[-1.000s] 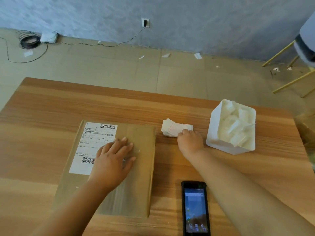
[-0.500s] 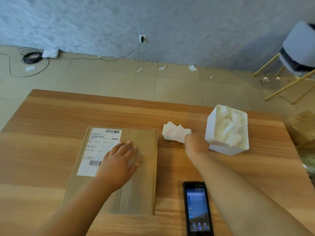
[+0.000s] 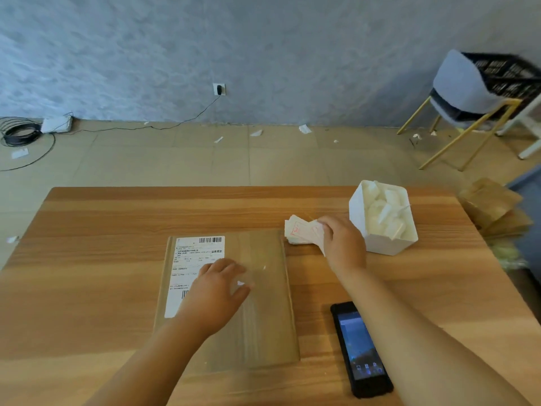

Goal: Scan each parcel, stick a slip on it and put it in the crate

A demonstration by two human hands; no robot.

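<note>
A flat cardboard parcel [image 3: 263, 317] with a white shipping label [image 3: 193, 259] lies in the middle of the wooden table [image 3: 87, 273]. My left hand [image 3: 216, 291] rests flat on it, fingers straight, partly covering the label. To its right a small stack of white slips [image 3: 298, 232] with red print lies on the table; my right hand [image 3: 342, 244] pinches a slip at the stack's right side. A black handheld scanner [image 3: 361, 350], screen lit, lies face up near the front edge. A black crate [image 3: 509, 74] sits on a chair at far right.
A white box [image 3: 377, 247] full of crumpled white backing paper stands just right of the slips. A grey chair [image 3: 462, 95] with gold legs stands at the back right. More brown parcels [image 3: 491, 206] lie off the table's right edge. Paper scraps and a cable litter the floor.
The camera has tilted up and back, bringing the chair and crate into view. My right hand has lifted a slip off the stack. My left hand stays on the parcel.
</note>
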